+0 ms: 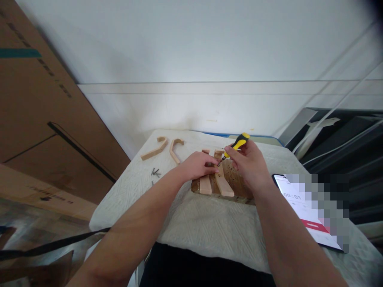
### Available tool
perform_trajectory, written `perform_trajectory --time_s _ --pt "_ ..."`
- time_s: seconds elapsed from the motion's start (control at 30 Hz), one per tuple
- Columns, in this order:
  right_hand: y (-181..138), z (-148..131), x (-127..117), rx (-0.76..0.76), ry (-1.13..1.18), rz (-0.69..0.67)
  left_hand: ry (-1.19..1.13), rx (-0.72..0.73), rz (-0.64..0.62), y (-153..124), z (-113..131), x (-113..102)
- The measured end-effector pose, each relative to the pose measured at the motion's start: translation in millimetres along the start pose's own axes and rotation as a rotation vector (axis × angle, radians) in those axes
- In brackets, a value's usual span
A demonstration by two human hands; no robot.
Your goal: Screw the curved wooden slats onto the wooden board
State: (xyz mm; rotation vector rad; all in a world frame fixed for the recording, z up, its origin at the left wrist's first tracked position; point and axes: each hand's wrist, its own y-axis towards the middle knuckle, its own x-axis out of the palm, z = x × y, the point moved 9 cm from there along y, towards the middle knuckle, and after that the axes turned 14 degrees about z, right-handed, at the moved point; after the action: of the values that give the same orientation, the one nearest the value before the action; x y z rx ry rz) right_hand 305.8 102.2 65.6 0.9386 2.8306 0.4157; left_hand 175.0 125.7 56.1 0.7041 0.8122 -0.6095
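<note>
A yellow-and-black screwdriver (241,140) is gripped in my right hand (251,161), slanting down to the left. Its tip meets a pale wooden hook piece (224,185) lying on a brown wooden block (233,173) with small holes. My left hand (199,164) lies over a second pale wooden piece (205,185) on the same block. Its thumb and fingertips close in around the screwdriver's tip; whatever is between them is too small to make out.
Two loose curved wooden hooks (154,149) lie at the table's back left, with several screws (155,172) nearer me. A phone (299,203) showing a timer rests at the right. A wall (179,107) stands behind the cloth-covered table (191,223), a large cardboard box (60,107) to the left.
</note>
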Motion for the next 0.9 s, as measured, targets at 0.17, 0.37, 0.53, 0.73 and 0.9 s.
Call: perform_trajectory --time_s 0.17,0.37,0.53,0.73,0.9 --pt "-6.2 -5.6 4.6 0.089 0.122 -0.056 0.015 -0.028 0.006 0.3 -2.4 0.3" --pt "-1.8 -2.5 0.9 0.016 -0.012 -0.036 -0.002 0.006 0.003 0.7 0.5 0.5" --pt "-1.0 -1.9 -0.6 -0.02 -0.02 -0.006 -0.023 -0.004 0.005 0.3 2.0 -0.6" --pt "-3.7 -4.0 3.0 0.018 0.052 -0.06 -0.021 -0.035 0.031 0.7 -1.2 -1.8" --pt "1.7 1.7 -4.5 -0.024 -0.054 0.039 -0.015 -0.039 0.016 0.4 -0.2 -1.6"
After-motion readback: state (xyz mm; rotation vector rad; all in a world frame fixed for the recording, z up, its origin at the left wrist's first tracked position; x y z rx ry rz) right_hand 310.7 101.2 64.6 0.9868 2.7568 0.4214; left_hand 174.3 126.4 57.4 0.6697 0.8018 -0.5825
